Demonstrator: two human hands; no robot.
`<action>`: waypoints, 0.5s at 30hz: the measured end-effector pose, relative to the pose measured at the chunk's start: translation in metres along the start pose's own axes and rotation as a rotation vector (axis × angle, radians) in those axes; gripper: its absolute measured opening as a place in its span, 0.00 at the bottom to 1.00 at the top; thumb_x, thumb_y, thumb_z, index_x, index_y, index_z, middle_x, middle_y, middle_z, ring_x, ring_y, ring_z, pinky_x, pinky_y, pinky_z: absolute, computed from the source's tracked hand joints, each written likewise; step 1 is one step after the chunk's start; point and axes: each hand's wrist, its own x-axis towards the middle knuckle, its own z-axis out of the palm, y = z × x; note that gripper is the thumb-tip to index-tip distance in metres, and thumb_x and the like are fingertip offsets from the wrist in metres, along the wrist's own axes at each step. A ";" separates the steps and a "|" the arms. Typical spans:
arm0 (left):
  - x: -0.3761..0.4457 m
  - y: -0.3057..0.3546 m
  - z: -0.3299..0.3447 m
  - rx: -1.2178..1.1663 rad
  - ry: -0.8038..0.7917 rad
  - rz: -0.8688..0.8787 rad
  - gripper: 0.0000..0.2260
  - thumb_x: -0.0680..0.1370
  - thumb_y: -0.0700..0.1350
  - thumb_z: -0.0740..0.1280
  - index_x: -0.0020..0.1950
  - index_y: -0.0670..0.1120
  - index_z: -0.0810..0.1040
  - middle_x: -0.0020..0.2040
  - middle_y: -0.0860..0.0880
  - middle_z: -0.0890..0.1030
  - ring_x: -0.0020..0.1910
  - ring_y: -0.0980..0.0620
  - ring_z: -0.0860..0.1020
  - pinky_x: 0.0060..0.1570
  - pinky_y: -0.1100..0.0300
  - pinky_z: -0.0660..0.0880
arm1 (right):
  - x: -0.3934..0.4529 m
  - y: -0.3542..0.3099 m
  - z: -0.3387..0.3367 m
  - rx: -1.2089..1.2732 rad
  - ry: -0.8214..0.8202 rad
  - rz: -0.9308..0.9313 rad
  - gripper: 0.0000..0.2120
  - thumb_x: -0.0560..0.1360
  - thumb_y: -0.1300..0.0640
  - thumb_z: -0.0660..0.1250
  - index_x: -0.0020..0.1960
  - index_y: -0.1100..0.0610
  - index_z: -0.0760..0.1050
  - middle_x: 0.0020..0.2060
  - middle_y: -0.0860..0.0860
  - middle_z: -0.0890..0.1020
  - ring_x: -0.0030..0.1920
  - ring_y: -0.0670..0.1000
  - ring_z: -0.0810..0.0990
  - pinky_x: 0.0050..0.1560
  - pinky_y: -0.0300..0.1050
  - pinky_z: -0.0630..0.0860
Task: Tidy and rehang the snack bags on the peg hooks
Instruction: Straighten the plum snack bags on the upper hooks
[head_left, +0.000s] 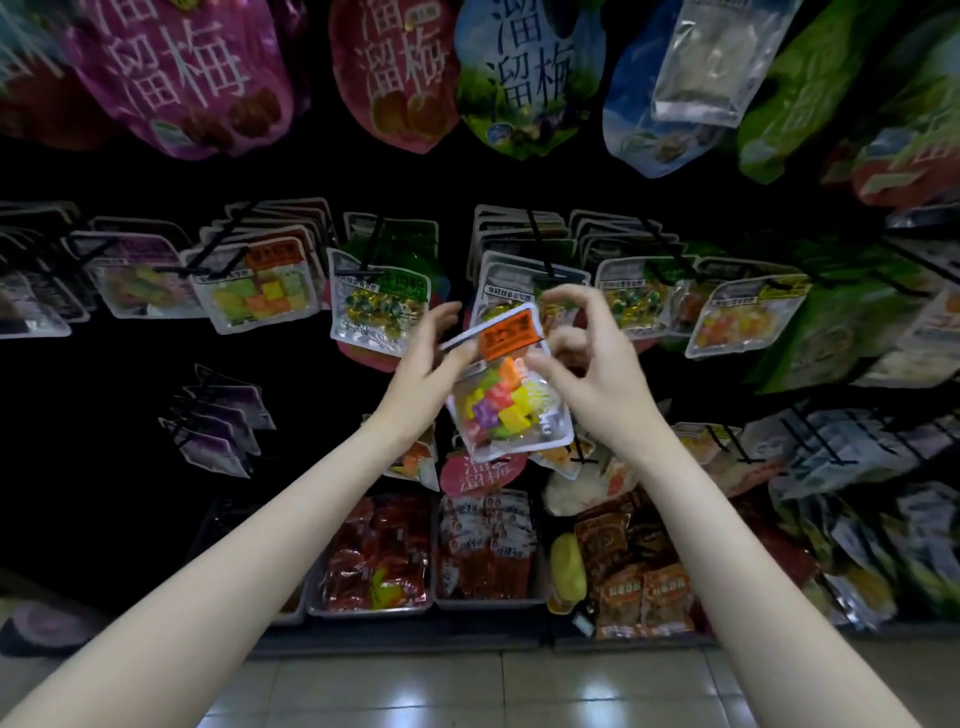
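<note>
Fingers of both hands pinch one clear bag (506, 395) at its top edge, left hand (423, 364) on the left corner, right hand (587, 374) beside the orange label (508, 338) (text unreadable), held in front of the middle peg row. Bag is glossy film with a white border, full of multicoloured cube candies. Above hang big rounded pouches (530, 78) printed 溜溜梅; below, bins (379, 556) of red foil packets.

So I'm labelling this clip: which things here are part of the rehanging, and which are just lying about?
Part of the job:
- orange-label candy bag, held by left hand and right hand
- peg hook behind it

Lying about:
- bins of red packets
- big plum bags overhead
- tiled floor
</note>
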 end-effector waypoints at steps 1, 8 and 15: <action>-0.002 0.000 -0.004 -0.053 -0.015 -0.041 0.17 0.80 0.50 0.61 0.67 0.55 0.62 0.67 0.52 0.67 0.64 0.59 0.68 0.53 0.70 0.70 | 0.001 -0.004 0.007 -0.001 -0.011 -0.024 0.18 0.75 0.60 0.67 0.61 0.50 0.65 0.35 0.52 0.80 0.39 0.49 0.80 0.42 0.41 0.75; -0.014 -0.016 -0.089 -0.246 0.129 -0.186 0.05 0.76 0.39 0.66 0.52 0.42 0.78 0.43 0.48 0.80 0.38 0.59 0.78 0.36 0.68 0.74 | 0.032 -0.025 0.073 -0.129 -0.220 -0.058 0.10 0.77 0.64 0.61 0.54 0.56 0.78 0.48 0.50 0.82 0.45 0.42 0.77 0.45 0.32 0.71; -0.003 -0.039 -0.198 -0.170 0.421 -0.258 0.03 0.76 0.39 0.67 0.49 0.42 0.78 0.41 0.48 0.79 0.38 0.53 0.76 0.39 0.65 0.75 | 0.078 -0.058 0.175 -0.211 -0.358 -0.112 0.18 0.78 0.66 0.59 0.65 0.54 0.73 0.48 0.52 0.74 0.44 0.50 0.71 0.42 0.42 0.63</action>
